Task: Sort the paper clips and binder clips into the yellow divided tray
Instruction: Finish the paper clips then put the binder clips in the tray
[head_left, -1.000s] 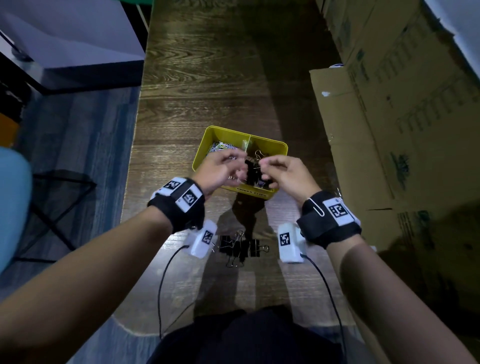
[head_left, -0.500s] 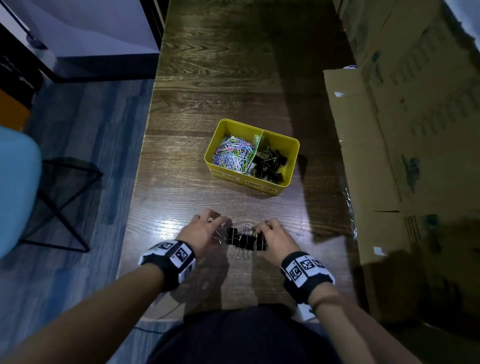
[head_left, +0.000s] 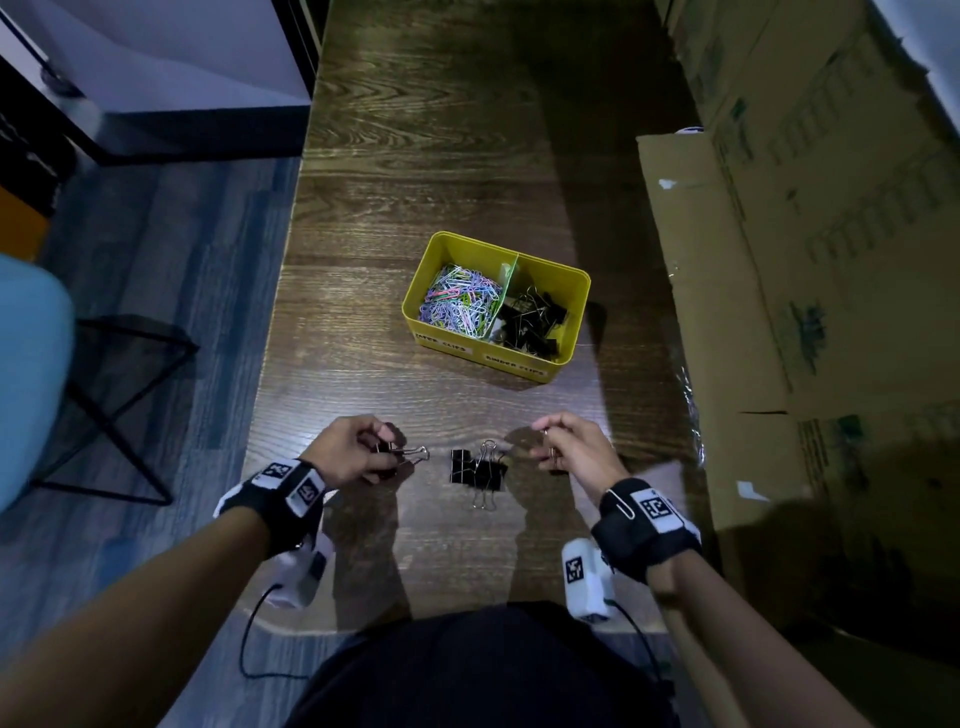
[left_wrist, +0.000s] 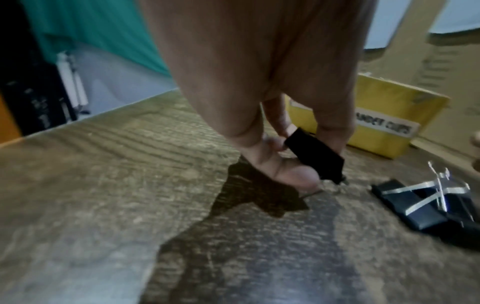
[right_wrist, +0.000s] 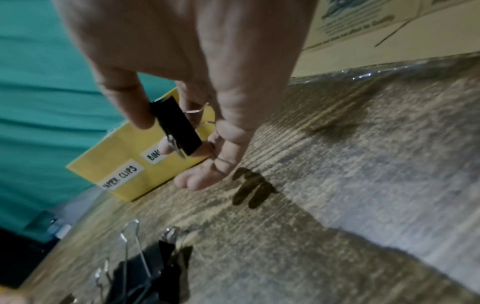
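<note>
the left hand pinches a black binder clip between thumb and fingers, its wire handle sticking out toward the right hand; in the left wrist view the clip sits just above the table, its lower corner close to the wood, though whether it touches is unclear. the right hand pinches another black clip between thumb and forefinger, the other fingers curled beneath it, their tips low over the wood; this clip is lifted clear of the table.

between the two hands, apart from both, a small heap of black binder clips lies on the table, wire handles pointing various ways.

beyond the hands, a little nearer the right one, stands the yellow tray. its compartment on the left hand's side holds coloured paper clips; the one on the right hand's side holds black binder clips. the near wall carries two white labels: "paper clips" and one that begins "bin", the rest hidden by the right fingers.

each wrist wears a black band with square markers and a small white camera underneath. a silver paper clip is hooked on the right band.

out past the right hand, flattened cardboard lies along the table edge. out past the left hand is grey-blue floor and the black legs of a chair.
</note>
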